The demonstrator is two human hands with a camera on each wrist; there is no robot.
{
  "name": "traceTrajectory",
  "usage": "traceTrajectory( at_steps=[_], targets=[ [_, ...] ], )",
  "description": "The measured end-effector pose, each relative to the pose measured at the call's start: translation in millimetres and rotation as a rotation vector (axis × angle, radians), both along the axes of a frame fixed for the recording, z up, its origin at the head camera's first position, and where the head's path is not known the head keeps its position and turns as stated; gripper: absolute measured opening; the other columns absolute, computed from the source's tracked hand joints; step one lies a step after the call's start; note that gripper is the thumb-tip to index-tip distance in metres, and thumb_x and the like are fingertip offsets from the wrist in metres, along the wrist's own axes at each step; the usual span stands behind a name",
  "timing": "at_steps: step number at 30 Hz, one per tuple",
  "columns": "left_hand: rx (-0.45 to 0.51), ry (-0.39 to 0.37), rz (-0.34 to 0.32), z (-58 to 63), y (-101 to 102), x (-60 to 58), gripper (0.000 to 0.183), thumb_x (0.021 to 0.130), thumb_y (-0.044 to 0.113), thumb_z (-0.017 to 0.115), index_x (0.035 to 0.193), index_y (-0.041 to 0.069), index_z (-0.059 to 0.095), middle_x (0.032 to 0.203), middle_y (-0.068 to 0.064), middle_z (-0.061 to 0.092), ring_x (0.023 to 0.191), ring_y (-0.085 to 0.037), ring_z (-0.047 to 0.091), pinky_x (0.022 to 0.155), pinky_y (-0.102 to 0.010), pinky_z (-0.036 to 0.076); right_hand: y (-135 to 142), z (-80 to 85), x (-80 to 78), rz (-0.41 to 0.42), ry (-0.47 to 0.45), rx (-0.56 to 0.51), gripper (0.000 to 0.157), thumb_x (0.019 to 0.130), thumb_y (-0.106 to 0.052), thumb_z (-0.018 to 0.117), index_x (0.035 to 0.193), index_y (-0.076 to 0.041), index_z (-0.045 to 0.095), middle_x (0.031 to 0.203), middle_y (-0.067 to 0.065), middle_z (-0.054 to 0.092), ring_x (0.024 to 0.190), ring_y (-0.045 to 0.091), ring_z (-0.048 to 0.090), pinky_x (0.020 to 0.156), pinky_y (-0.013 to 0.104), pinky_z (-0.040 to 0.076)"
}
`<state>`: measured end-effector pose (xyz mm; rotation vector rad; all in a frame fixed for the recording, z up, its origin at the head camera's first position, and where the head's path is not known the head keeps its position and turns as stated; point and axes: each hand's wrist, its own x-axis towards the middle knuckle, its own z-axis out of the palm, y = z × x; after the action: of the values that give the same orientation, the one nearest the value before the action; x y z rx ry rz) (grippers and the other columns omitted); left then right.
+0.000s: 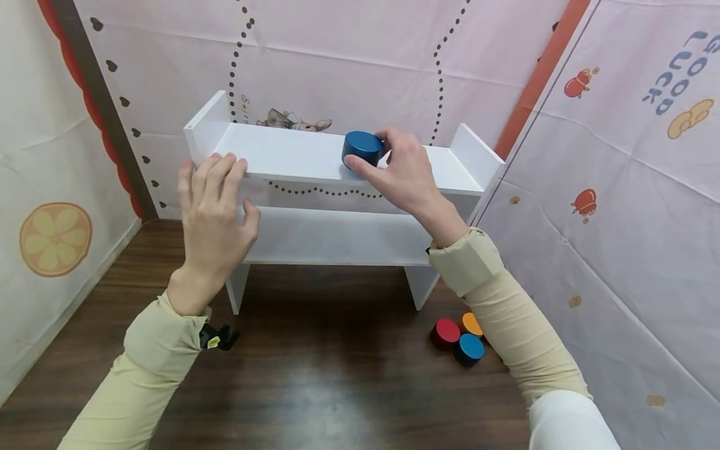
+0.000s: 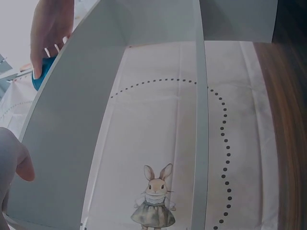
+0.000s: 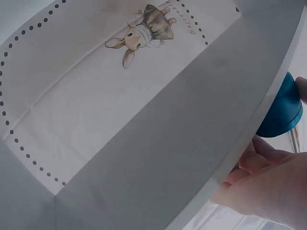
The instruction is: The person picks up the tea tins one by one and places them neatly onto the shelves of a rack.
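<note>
On the top board of a white two-tier shelf stands a blue round tin. My right hand holds it from the right, thumb at its front and fingers behind. The right wrist view shows the same blue tin at the board's edge, partly hidden by it. My left hand rests its fingertips on the front edge of the top board, near the left end, with nothing in its grasp. Part of that left hand shows beside the board in the left wrist view.
On the dark wooden floor, right of the shelf, a red tin, a second blue tin and an orange tin stand close together, beside my right sleeve. Printed cloth walls enclose the back and both sides.
</note>
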<state>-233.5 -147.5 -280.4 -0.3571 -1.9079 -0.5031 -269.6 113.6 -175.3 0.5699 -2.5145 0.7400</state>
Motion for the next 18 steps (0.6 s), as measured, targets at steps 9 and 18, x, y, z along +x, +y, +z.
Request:
traceTrajectory(
  at_steps=[9, 18],
  targets=[
    [-0.040, -0.015, 0.018, -0.1, -1.1, -1.4, 0.048, 0.083, 0.006, 0.051, 0.130, -0.001, 0.053, 0.135, -0.021, 0.054, 0.133, -0.037, 0.041, 0.121, -0.050, 0.011, -6.3, -2.9, -3.4, -0.017, -0.002, 0.042, 0.058, 0.083, -0.047, 0.068, 0.123, -0.005, 0.059, 0.105, 0.010, 0.066, 0.099, 0.022, 0.052, 0.081, 0.034, 0.042],
    [-0.029, -0.018, 0.021, -0.7, -0.4, -1.2, 0.048, 0.082, 0.005, 0.052, 0.130, 0.000, 0.052, 0.135, -0.020, 0.054, 0.133, -0.036, 0.041, 0.121, -0.050, 0.011, -3.2, -4.1, 1.8, -0.043, 0.036, 0.089, 0.069, 0.086, -0.051, 0.062, 0.137, -0.005, 0.051, 0.116, 0.011, 0.065, 0.110, 0.026, 0.051, 0.098, 0.045, 0.035]
  ],
)
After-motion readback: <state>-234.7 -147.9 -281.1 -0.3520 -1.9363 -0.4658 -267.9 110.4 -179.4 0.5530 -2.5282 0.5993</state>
